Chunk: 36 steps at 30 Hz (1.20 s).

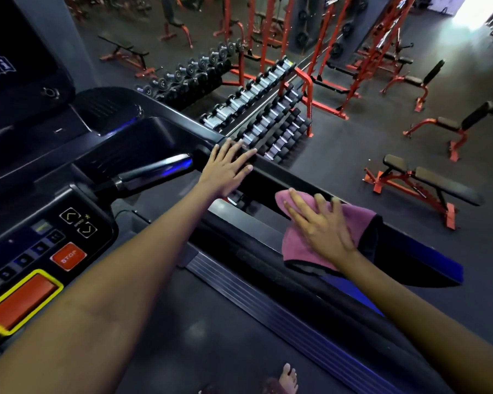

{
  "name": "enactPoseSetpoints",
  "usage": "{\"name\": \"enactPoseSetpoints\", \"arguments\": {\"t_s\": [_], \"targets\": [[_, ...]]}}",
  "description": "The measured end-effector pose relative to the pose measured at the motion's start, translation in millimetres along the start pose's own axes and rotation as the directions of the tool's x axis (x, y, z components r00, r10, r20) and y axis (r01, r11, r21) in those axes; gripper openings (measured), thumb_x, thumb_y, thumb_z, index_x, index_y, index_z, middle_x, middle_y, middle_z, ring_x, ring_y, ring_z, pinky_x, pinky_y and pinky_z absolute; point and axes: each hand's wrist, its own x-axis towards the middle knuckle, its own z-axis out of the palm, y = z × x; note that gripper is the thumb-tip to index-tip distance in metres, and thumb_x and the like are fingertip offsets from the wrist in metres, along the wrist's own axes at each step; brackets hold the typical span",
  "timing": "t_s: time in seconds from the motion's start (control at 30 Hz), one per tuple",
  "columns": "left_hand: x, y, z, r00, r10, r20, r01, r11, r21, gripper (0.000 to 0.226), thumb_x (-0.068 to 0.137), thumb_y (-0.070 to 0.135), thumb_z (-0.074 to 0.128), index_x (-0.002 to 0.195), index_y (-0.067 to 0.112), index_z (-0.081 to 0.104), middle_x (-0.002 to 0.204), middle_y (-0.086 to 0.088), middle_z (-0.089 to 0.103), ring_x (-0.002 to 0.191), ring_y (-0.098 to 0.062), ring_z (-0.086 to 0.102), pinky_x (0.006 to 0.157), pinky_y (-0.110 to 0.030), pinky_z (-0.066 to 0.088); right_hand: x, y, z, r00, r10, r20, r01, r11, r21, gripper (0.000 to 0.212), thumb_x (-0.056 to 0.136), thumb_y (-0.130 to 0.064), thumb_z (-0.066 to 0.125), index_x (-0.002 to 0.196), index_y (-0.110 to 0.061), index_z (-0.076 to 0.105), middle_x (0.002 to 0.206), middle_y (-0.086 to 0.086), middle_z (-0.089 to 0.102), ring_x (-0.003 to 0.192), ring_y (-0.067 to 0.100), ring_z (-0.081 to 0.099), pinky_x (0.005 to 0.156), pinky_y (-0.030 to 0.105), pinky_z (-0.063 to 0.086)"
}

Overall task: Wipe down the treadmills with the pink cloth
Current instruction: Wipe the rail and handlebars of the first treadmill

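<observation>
From the head camera, your right hand (322, 226) lies flat on the pink cloth (302, 245), fingers (298, 204) straight and spread apart, pressing it onto the treadmill's right side handrail (282, 180). The cloth drapes over the rail's top and hangs down the inner side, its dark-edged hem showing below your wrist.

Your left hand (228, 167) rests further up the same rail, near where it meets the console; its fingers are straight and fanned out, touching the rail and curled around nothing. The two hands are apart, with bare rail between them.

At lower left, the treadmill console (26, 245) shows a red STOP button (68, 256) and a larger red pad with a yellow border (20, 302). A bare foot (289, 378) stands on the treadmill belt (199, 331) at the bottom edge.

Beyond the rail, a dumbbell rack (268, 115) stands on the dark gym floor, with red-framed benches (421, 183) and red squat racks (367, 52) behind.
</observation>
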Motion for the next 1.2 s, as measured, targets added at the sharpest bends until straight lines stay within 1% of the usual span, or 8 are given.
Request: {"name": "enactPoseSetpoints", "arguments": {"t_s": [0.23, 0.5, 0.63, 0.77, 0.93, 1.07, 1.13, 1.2], "targets": [[-0.8, -8.1, 0.2, 0.998, -0.055, 0.023, 0.056, 0.998, -0.017, 0.052, 0.099, 0.047, 0.024, 0.148, 0.037, 0.01, 0.159, 0.005, 0.0, 0.145, -0.019, -0.013, 0.114, -0.053, -0.008, 2.4, 2.7, -3.3, 0.978, -0.206, 0.036, 0.205, 0.978, 0.03, 0.071, 0.062, -0.013, 0.068, 0.132, -0.012, 0.054, 0.137, 0.005, 0.052, 0.094, 0.028, 0.038, 0.074, 0.04, 0.029], [3.4, -9.0, -4.9, 0.995, -0.069, 0.071, 0.071, 0.997, -0.028, 0.053, 0.099, 0.05, 0.022, 0.148, 0.038, 0.008, 0.159, 0.006, -0.005, 0.145, -0.019, -0.015, 0.11, -0.06, -0.009, 49.3, -20.4, -4.4, 0.995, -0.097, -0.009, 0.097, 0.994, 0.053, 0.05, 0.082, -0.008, 0.053, 0.132, -0.012, 0.047, 0.134, 0.003, 0.053, 0.093, 0.026, 0.036, 0.071, 0.037, 0.026], [1.2, -13.1, -10.2, 0.995, -0.015, 0.104, 0.013, 1.0, 0.016, 0.057, 0.098, 0.05, 0.028, 0.149, 0.037, 0.006, 0.159, 0.004, -0.005, 0.145, -0.02, -0.013, 0.113, -0.058, -0.005, 40.5, -6.0, -6.1, 0.967, -0.253, 0.037, 0.251, 0.967, 0.05, 0.062, 0.065, -0.015, 0.075, 0.124, -0.015, 0.06, 0.125, 0.002, 0.059, 0.089, 0.025, 0.039, 0.068, 0.036, 0.026], [-24.2, -41.4, -9.2, 0.994, -0.104, -0.031, 0.107, 0.986, 0.132, 0.069, 0.094, 0.048, 0.043, 0.15, 0.029, 0.008, 0.158, -0.008, -0.003, 0.145, -0.031, -0.008, 0.117, -0.048, 0.0, 48.3, -1.5, -11.5, 0.978, -0.209, 0.009, 0.208, 0.976, 0.064, 0.051, 0.063, -0.014, 0.076, 0.113, -0.014, 0.066, 0.114, 0.001, 0.064, 0.084, 0.023, 0.036, 0.066, 0.035, 0.025], [-37.9, -56.1, -26.4, 0.923, -0.345, -0.173, 0.378, 0.899, 0.222, 0.069, 0.093, 0.046, 0.044, 0.146, 0.008, 0.023, 0.156, -0.017, 0.009, 0.143, -0.041, 0.004, 0.115, -0.053, 0.005, 82.1, -23.0, -5.5, 0.984, -0.171, -0.049, 0.174, 0.983, 0.065, 0.054, 0.071, -0.01, 0.067, 0.121, -0.011, 0.047, 0.12, 0.001, 0.046, 0.084, 0.022, 0.034, 0.065, 0.033, 0.021], [-54.0, -65.9, -34.0, 0.864, -0.478, -0.158, 0.5, 0.773, 0.391, 0.073, 0.089, 0.059, 0.04, 0.139, 0.007, 0.033, 0.144, -0.021, 0.034, 0.134, -0.047, 0.027, 0.108, -0.063, 0.016, 69.0, -10.0, -10.1, 0.97, -0.238, -0.05, 0.242, 0.967, 0.075, 0.045, 0.073, -0.007, 0.06, 0.118, -0.012, 0.062, 0.116, 0.002, 0.063, 0.084, 0.024, 0.035, 0.066, 0.033, 0.024], [-61.5, -66.6, -30.3, 0.884, -0.433, -0.177, 0.466, 0.788, 0.402, 0.064, 0.086, 0.057, 0.049, 0.125, 0.007, 0.041, 0.122, -0.018, 0.051, 0.111, -0.039, 0.049, 0.095, -0.051, 0.038, 71.2, -8.4, -12.8, 0.974, -0.223, -0.042, 0.224, 0.973, 0.046, 0.038, 0.077, -0.011, 0.058, 0.115, -0.014, 0.065, 0.117, 0.002, 0.063, 0.086, 0.024, 0.035, 0.067, 0.033, 0.024], [-61.8, -68.3, -29.5, 0.897, -0.392, -0.205, 0.442, 0.806, 0.394, 0.056, 0.085, 0.054, 0.052, 0.114, 0.007, 0.044, 0.107, -0.014, 0.054, 0.093, -0.031, 0.056, 0.073, -0.038, 0.04, 91.6, -15.7, -12.6, 0.987, -0.156, -0.044, 0.158, 0.986, 0.044, 0.038, 0.084, -0.014, 0.044, 0.115, -0.016, 0.066, 0.118, 0.003, 0.063, 0.087, 0.023, 0.035, 0.069, 0.033, 0.024]]}}
